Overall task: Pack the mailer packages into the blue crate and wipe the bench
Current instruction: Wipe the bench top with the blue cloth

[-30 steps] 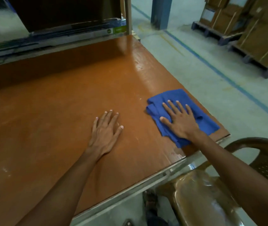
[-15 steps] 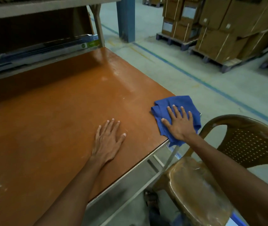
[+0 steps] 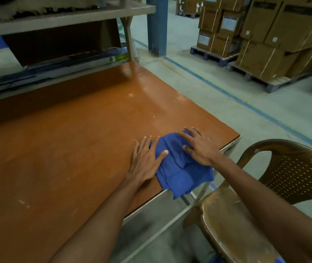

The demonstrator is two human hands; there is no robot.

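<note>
In the head view both hands lie flat on a blue cloth (image 3: 179,168) at the near right corner of the orange bench (image 3: 66,149). The left hand (image 3: 145,162) is open, its fingers spread; the thumb and the inner side of the palm press on the left edge of the cloth, the other fingers touch the bench. The right hand (image 3: 200,147) is open too, palm down on the far right part of the cloth, holding nothing closed. Between the two hands the cloth is bunched in folds, and its near end hangs over the bench edge, below the right wrist. Under the right forearm stands a brown chair (image 3: 265,186). Far beyond the hands, boxes (image 3: 265,35) sit on pallets on the floor
</note>
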